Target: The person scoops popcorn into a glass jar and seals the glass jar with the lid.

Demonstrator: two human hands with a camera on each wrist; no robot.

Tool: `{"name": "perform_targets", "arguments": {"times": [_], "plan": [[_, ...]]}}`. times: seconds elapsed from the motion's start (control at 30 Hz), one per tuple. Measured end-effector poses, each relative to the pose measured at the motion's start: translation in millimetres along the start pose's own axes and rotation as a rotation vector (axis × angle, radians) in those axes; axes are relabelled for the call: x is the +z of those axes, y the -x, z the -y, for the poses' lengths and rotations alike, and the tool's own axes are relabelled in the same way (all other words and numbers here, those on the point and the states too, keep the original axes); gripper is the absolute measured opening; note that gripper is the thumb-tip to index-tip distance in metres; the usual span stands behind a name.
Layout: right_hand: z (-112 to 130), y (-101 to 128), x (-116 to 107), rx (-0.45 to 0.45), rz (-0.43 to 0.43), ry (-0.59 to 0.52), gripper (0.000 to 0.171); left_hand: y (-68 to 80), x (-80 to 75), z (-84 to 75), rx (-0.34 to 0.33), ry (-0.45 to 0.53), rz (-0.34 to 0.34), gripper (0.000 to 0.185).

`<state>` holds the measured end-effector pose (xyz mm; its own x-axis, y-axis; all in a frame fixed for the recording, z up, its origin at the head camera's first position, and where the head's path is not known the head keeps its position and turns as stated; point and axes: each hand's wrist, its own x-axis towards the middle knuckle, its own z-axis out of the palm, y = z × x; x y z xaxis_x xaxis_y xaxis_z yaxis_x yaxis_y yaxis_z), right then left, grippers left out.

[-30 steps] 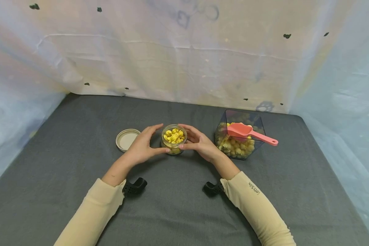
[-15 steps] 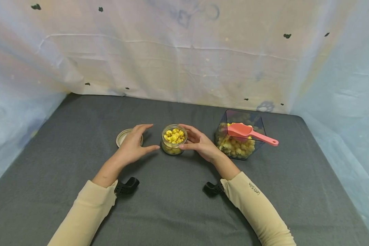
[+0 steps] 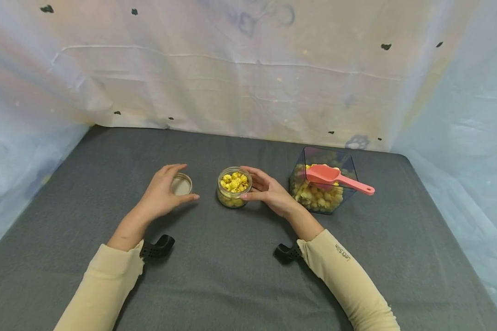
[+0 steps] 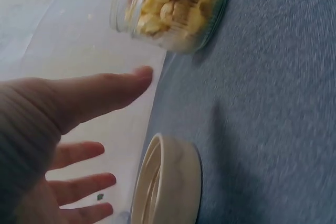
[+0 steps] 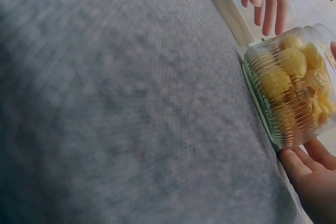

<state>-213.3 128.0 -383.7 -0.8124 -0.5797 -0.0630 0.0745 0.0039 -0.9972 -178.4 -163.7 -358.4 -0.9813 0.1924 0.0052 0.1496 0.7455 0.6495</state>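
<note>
The small round clear glass jar, filled with yellow popcorn-like puffs, stood upright and uncovered on the dark grey cloth-covered table — pretty much dead centre. The person's right hand was wrapped around the jar's right side, thumb at the near edge and fingers curled behind it, so that one was clearly gripping. The left hand was hovering over the round cream-coloured screw lid lying rim-up on the cloth just left of the jar; its fingers were spread and relaxed, arched above the lid, and from the wrist view there was daylight between the fingers and the lid — so not holding anything as far as I could see. Off to the right of the jar, near but apart, sat a square clear plastic tub of the same yellow puffs, with a coral-pink plastic scoop resting across its top, handle poking out to the right. Both arms were in beige long sleeves.
</note>
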Motion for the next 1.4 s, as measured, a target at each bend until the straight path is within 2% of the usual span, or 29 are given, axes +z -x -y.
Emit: {"name": "perform_targets", "arguments": {"times": [0.23,0.47,0.9,1.23,1.4], "plan": [[0.5,-1.2,0.3,0.009,-0.008,0.009,0.071,1.5,-6.1,10.4,-0.089,-0.011,0.05,0.106],[1.5,-1.6,0.5,0.014,-0.006,0.014,0.072,4.7,-8.9,17.7,-0.1,-0.006,0.033,0.112],[-0.1,-1.3,-0.4,0.023,-0.004,0.017,0.071,7.2,-6.5,29.4,-0.105,-0.028,0.005,0.106],[1.4,0.9,0.1,0.03,-0.008,0.009,0.073,9.2,-4.9,32.9,-0.091,-0.019,-0.026,0.093],[1.8,0.8,-0.1,0.04,-0.006,0.003,0.073,8.3,-3.2,31.2,-0.071,0.002,-0.066,0.089]]}}
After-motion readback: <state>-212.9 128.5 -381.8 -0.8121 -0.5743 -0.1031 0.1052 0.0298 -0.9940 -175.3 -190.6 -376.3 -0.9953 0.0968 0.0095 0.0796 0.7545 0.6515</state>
